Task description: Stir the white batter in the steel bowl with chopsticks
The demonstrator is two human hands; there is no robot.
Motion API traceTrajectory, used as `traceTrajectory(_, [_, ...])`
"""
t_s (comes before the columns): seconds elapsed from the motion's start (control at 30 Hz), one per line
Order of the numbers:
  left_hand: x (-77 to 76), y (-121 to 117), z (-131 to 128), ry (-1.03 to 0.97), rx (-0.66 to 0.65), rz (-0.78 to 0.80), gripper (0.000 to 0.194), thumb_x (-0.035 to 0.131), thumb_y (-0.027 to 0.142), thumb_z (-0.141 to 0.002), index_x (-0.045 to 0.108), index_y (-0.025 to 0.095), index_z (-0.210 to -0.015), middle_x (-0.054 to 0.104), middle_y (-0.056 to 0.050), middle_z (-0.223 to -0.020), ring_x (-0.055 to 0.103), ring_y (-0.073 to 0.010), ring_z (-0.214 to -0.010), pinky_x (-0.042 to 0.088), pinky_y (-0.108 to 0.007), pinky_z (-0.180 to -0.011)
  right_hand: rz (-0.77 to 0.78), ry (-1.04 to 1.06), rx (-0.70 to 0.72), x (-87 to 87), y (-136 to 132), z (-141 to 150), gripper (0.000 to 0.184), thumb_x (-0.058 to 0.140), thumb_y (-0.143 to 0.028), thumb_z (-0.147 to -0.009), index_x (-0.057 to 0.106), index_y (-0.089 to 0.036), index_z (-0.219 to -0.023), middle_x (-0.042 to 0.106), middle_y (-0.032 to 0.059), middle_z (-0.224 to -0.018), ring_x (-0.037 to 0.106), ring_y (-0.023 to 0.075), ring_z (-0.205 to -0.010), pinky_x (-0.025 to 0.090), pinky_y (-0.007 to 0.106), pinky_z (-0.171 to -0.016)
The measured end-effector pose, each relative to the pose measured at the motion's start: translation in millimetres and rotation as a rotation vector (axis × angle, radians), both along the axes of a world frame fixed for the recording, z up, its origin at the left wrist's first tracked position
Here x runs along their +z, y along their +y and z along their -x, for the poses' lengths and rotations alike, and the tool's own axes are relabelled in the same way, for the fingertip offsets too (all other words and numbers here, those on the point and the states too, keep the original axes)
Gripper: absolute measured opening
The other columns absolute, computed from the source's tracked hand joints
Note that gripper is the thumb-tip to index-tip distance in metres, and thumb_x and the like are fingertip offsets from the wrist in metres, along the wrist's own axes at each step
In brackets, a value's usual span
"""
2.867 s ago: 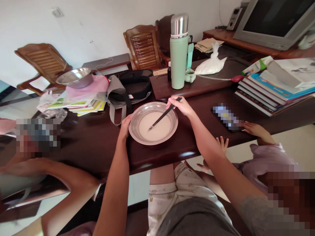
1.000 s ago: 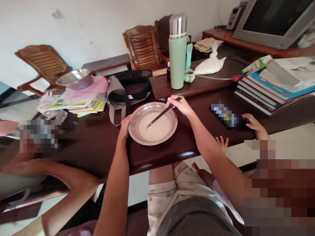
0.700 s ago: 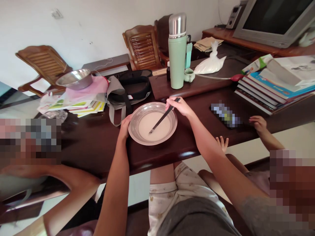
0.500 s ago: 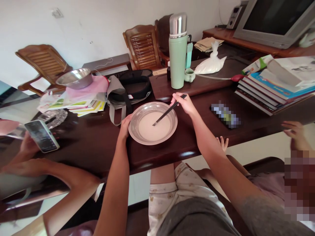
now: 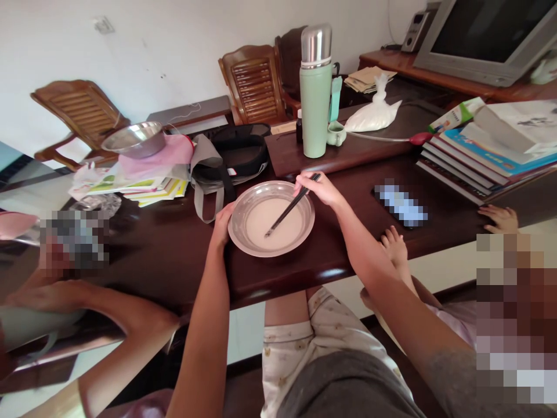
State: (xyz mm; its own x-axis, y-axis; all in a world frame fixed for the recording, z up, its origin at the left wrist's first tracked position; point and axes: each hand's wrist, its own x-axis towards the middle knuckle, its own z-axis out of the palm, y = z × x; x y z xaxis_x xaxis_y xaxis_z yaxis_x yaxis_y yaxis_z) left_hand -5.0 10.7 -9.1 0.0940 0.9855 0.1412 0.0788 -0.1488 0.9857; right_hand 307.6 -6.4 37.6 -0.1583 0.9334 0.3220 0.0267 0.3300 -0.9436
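A shallow metal bowl (image 5: 307,229) stands on the dark wooden table near its front edge. Inside it lies a pale, milky liquid (image 5: 282,223). My left hand (image 5: 223,223) grips the bowl's left rim, its fingers partly hidden behind the wall. Dark chopsticks (image 5: 289,210) slant down into the liquid, held close together in my right hand (image 5: 319,187) above the right rim. Their tips touch the mixture left of the bowl's middle.
Behind the bowl rises a green thermos (image 5: 315,110); a grey bag (image 5: 206,159) lies left of it. To the right are a phone (image 5: 400,203) and stacked books (image 5: 474,159). One person's hands rest on the table edge at right; another person sits at left.
My right hand has shifted slightly left, and the chopstick tips have moved left and nearer me through the liquid. The person at right has put both hands on the table edge.
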Motion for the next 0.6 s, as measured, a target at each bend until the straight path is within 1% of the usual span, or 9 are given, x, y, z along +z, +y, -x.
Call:
traceTrajectory(0.07, [-0.7, 0.2, 0.4, -0.006, 0.000, 0.008, 0.040, 0.060, 0.045, -0.076, 0.071, 0.015, -0.100, 0.069, -0.007, -0.104, 0.059, -0.0241, -0.103, 0.043, -0.031, -0.092, -0.035, 0.004, -0.062, 0.1, 0.0, -0.3, 0.042, 0.059, -0.058, -0.079, 0.066, -0.018, -0.070, 0.072, 0.0036, -0.067, 0.066, 0.0141, -0.064, 0.040, 0.022, -0.052])
traceTrajectory(0.17, [0.6, -1.1, 0.0, 0.015, 0.002, -0.001, 0.042, 0.060, 0.046, -0.076, 0.071, 0.014, -0.102, 0.069, -0.007, -0.108, 0.058, -0.0250, -0.106, 0.042, -0.032, -0.094, -0.083, 0.075, -0.193, -0.2, 1.5, -4.2, 0.043, 0.058, -0.057, -0.080, 0.063, -0.018, -0.064, 0.069, 0.0027, -0.057, 0.062, 0.0122, -0.055, 0.035, 0.022, -0.046])
traceTrajectory(0.2, [1.8, -1.8, -0.5, 0.026, 0.002, -0.004, 0.043, 0.060, 0.046, -0.076, 0.071, 0.013, -0.102, 0.069, -0.007, -0.108, 0.057, -0.0254, -0.107, 0.042, -0.033, -0.095, -0.078, 0.090, -0.188, -0.5, 1.8, -4.6, 0.044, 0.057, -0.057, -0.080, 0.062, -0.018, -0.062, 0.067, 0.0024, -0.054, 0.060, 0.0117, -0.051, 0.034, 0.022, -0.045])
traceTrajectory(0.27, [4.3, -3.5, -1.5, 0.046, 0.004, -0.009, 0.043, 0.060, 0.046, -0.076, 0.071, 0.013, -0.100, 0.069, -0.007, -0.107, 0.057, -0.0260, -0.107, 0.042, -0.034, -0.095, -0.048, 0.081, -0.102, -0.9, 1.6, -2.9, 0.044, 0.058, -0.057, -0.080, 0.062, -0.017, -0.062, 0.067, 0.0026, -0.053, 0.059, 0.0116, -0.049, 0.033, 0.022, -0.044])
traceTrajectory(0.33, [6.0, -4.7, -2.3, 0.049, 0.003, -0.010, 0.043, 0.059, 0.046, -0.075, 0.071, 0.012, -0.099, 0.069, -0.007, -0.106, 0.057, -0.0258, -0.106, 0.042, -0.033, -0.095, -0.026, 0.044, -0.022, -1.1, 1.0, 0.3, 0.043, 0.058, -0.058, -0.079, 0.064, -0.017, -0.066, 0.069, 0.0032, -0.057, 0.062, 0.0126, -0.053, 0.037, 0.022, -0.046])
traceTrajectory(0.37, [6.4, -5.1, -2.5, 0.045, 0.004, -0.006, 0.042, 0.059, 0.046, -0.075, 0.071, 0.012, -0.099, 0.069, -0.007, -0.105, 0.058, -0.0254, -0.105, 0.042, -0.033, -0.094, -0.030, 0.030, -0.019, -1.1, 0.8, 1.2, 0.042, 0.059, -0.058, -0.079, 0.065, -0.017, -0.068, 0.070, 0.0034, -0.060, 0.063, 0.0132, -0.056, 0.038, 0.022, -0.048])
traceTrajectory(0.5, [5.0, -5.1, -1.9, 0.025, 0.003, 0.019, 0.043, 0.059, 0.045, -0.076, 0.071, 0.013, -0.102, 0.069, -0.007, -0.106, 0.059, -0.0242, -0.103, 0.044, -0.031, -0.090, -0.084, 0.081, -0.186, -0.8, 1.6, -2.8, 0.044, 0.058, -0.059, -0.079, 0.063, -0.018, -0.066, 0.069, 0.0029, -0.058, 0.061, 0.0123, -0.053, 0.035, 0.022, -0.045])
traceTrajectory(0.53, [4.3, -4.9, -1.5, 0.023, -0.002, 0.022, 0.043, 0.059, 0.045, -0.076, 0.070, 0.013, -0.103, 0.069, -0.007, -0.107, 0.059, -0.0241, -0.102, 0.045, -0.031, -0.089, -0.084, 0.100, -0.207, -0.7, 1.6, -4.0, 0.045, 0.057, -0.060, -0.079, 0.062, -0.018, -0.064, 0.068, 0.0025, -0.055, 0.060, 0.0119, -0.050, 0.033, 0.022, -0.044])
traceTrajectory(0.6, [2.9, -4.3, -0.6, 0.019, -0.012, 0.028, 0.043, 0.059, 0.045, -0.077, 0.070, 0.013, -0.104, 0.069, -0.007, -0.107, 0.059, -0.0239, -0.102, 0.045, -0.031, -0.088, -0.065, 0.101, -0.167, -0.4, 0.9, -3.9, 0.046, 0.057, -0.060, -0.079, 0.062, -0.018, -0.063, 0.066, 0.0025, -0.052, 0.058, 0.0115, -0.047, 0.032, 0.023, -0.043])
